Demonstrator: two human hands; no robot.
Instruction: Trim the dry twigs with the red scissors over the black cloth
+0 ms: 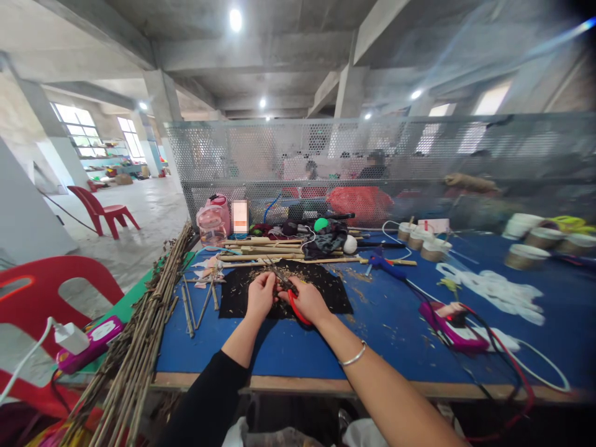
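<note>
The black cloth (233,298) lies on the blue tabletop (372,360) and is taken as the reference point. Both hands work above it. The right hand (310,301) has its grip closed on the red-handled scissors (295,304), blades angled over the cloth toward its far edge. The left hand (261,295) shows a narrow pinch beside the scissors; whether anything sits in that grip cannot be told, as the fingers hide it.

Pale scraps (328,292) are strewn across the cloth. Long sticks (261,256) lie just beyond it, short sticks (189,307) to its left, and a blue glue gun (384,264) to its right.

Assessment: the step in hand appears to be trimming small material over the cloth. The next move would call for a steady left pinch, fingertips clear of the blades, and a controlled squeeze of the handles.
</note>
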